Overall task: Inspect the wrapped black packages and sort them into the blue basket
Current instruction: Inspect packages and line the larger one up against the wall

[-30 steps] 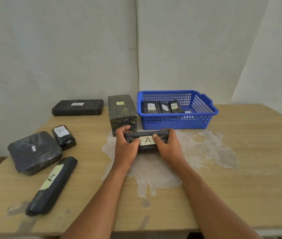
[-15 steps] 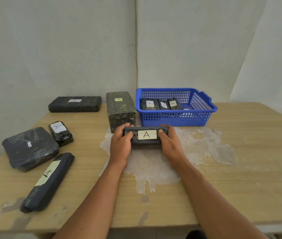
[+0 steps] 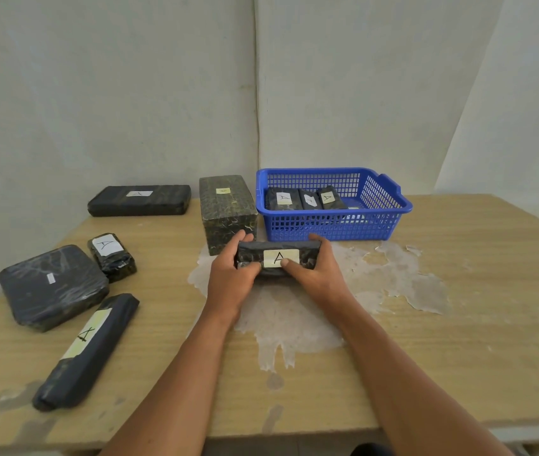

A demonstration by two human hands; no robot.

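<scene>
Package [image 3: 278,260] labelled "A": you hold it by both ends just above the worktop [image 3: 459,291], before the blue basket [image 3: 334,225]. Left hand [image 3: 228,281] and right hand [image 3: 317,274] each curl in a closed grip, forearms extended.

Pale plastered walls [image 3: 130,93] meeting in a corner at upper centre, worn wooden bench [image 3: 459,324] below, peeled whitish patch [image 3: 294,317] mid-frame
</scene>
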